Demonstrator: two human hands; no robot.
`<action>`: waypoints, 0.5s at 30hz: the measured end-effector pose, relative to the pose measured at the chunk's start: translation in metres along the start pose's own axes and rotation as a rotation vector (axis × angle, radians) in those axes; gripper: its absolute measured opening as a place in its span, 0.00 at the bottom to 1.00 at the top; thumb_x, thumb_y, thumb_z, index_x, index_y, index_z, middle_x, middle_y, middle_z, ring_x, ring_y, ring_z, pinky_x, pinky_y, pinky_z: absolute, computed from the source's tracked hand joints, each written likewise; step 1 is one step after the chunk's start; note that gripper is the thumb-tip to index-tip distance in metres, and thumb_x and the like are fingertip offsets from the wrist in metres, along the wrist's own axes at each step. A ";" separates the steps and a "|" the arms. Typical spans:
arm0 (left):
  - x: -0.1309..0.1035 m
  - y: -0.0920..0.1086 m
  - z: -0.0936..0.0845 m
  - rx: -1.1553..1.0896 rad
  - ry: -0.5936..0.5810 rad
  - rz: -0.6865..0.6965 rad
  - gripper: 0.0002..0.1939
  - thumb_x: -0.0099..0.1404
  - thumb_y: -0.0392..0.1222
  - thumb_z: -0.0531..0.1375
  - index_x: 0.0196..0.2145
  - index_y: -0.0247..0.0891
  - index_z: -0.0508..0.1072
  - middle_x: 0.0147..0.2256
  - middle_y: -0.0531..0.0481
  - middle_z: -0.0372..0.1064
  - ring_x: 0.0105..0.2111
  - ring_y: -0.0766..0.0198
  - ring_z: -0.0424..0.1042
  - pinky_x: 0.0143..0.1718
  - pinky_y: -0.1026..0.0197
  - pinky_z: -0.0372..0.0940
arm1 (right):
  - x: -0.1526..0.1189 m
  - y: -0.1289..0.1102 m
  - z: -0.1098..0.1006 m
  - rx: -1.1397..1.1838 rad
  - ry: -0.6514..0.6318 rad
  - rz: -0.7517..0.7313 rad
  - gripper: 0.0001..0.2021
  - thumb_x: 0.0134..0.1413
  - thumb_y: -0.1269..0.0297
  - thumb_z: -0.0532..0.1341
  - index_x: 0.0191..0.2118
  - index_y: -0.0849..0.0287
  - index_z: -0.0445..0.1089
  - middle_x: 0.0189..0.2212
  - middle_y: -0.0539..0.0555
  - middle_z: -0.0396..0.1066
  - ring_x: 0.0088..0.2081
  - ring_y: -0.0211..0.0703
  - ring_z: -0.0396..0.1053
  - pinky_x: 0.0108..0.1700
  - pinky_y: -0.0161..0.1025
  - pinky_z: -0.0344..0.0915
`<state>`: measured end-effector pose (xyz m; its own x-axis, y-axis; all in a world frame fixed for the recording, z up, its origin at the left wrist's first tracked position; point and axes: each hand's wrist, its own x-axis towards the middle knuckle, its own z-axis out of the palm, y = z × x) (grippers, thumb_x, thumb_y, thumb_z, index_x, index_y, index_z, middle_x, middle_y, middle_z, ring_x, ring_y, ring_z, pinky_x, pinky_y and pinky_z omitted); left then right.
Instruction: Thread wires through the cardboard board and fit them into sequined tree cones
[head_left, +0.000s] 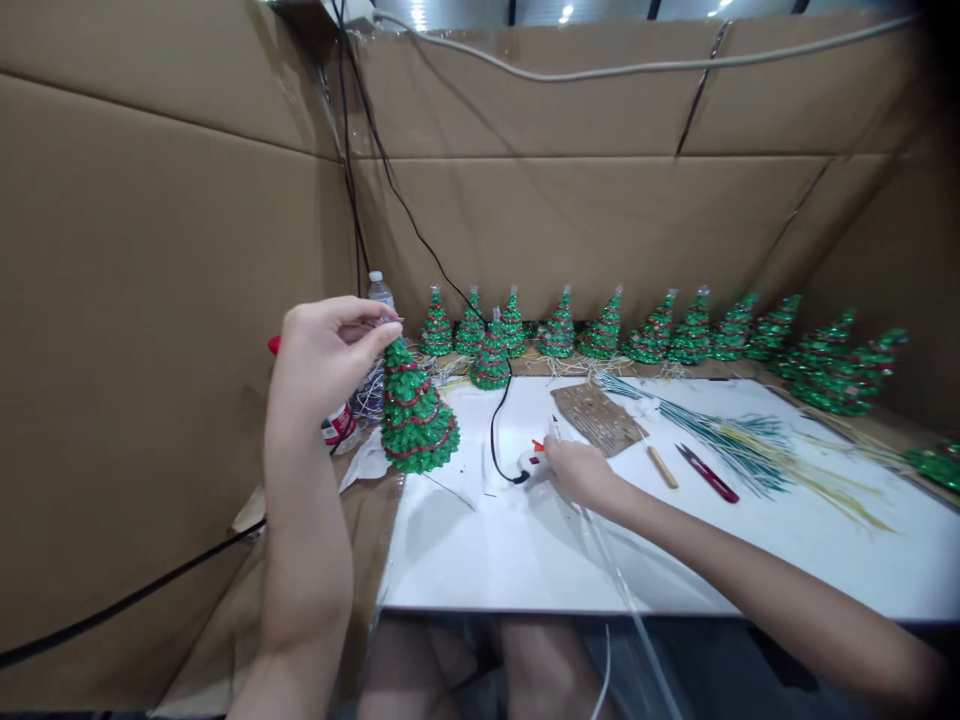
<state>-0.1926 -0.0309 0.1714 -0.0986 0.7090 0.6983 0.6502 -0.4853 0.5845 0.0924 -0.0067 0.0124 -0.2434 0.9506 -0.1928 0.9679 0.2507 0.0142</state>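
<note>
My left hand (337, 350) pinches the top of a green beaded tree (418, 410) with red garlands, holding it upright near the left edge of the white board (450, 560). Thumb and fingers meet at its tip. My right hand (577, 468) is closed around a white glue gun (533, 462) with an orange part, low over the middle of the board. A black cord runs from the gun, and a clear stick trails behind it toward the front edge. The gun and the held tree are apart.
Several similar trees (557, 325) line the back. On the board lie a brown cardboard piece (600, 418), a wooden-handled tool (662, 467), red snips (708, 474) and green and yellow wires (757, 455). A bottle (380, 290) stands behind my left hand. Cardboard walls (585, 220) surround the table.
</note>
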 end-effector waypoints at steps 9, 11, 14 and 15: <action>-0.005 0.004 -0.011 -0.028 0.088 0.032 0.07 0.56 0.40 0.65 0.33 0.35 0.80 0.29 0.50 0.77 0.28 0.65 0.75 0.29 0.65 0.68 | 0.001 0.024 -0.003 0.783 -0.104 0.260 0.18 0.63 0.66 0.58 0.57 0.62 0.60 0.37 0.55 0.74 0.28 0.38 0.74 0.31 0.40 0.73; -0.004 0.004 -0.008 -0.019 0.063 0.020 0.07 0.55 0.40 0.65 0.33 0.36 0.80 0.30 0.50 0.78 0.29 0.64 0.75 0.30 0.65 0.69 | -0.002 0.023 0.002 1.006 -0.068 0.311 0.23 0.61 0.72 0.56 0.60 0.61 0.53 0.36 0.57 0.76 0.24 0.39 0.74 0.27 0.39 0.73; -0.004 0.005 -0.002 -0.025 0.027 0.025 0.07 0.56 0.40 0.64 0.33 0.36 0.79 0.31 0.49 0.78 0.29 0.63 0.76 0.31 0.64 0.70 | -0.010 0.018 0.010 1.319 0.045 0.353 0.25 0.55 0.73 0.57 0.59 0.58 0.54 0.45 0.62 0.75 0.32 0.44 0.78 0.28 0.37 0.74; -0.003 0.004 0.000 -0.028 0.017 0.029 0.07 0.56 0.40 0.64 0.33 0.36 0.79 0.32 0.48 0.78 0.30 0.63 0.76 0.31 0.63 0.70 | -0.012 0.016 0.013 1.410 0.085 0.359 0.25 0.54 0.72 0.57 0.58 0.57 0.56 0.47 0.62 0.74 0.36 0.45 0.79 0.30 0.37 0.75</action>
<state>-0.1893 -0.0351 0.1714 -0.0930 0.6854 0.7222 0.6317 -0.5201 0.5748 0.1118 -0.0168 0.0024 0.0649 0.9425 -0.3279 0.2203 -0.3340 -0.9164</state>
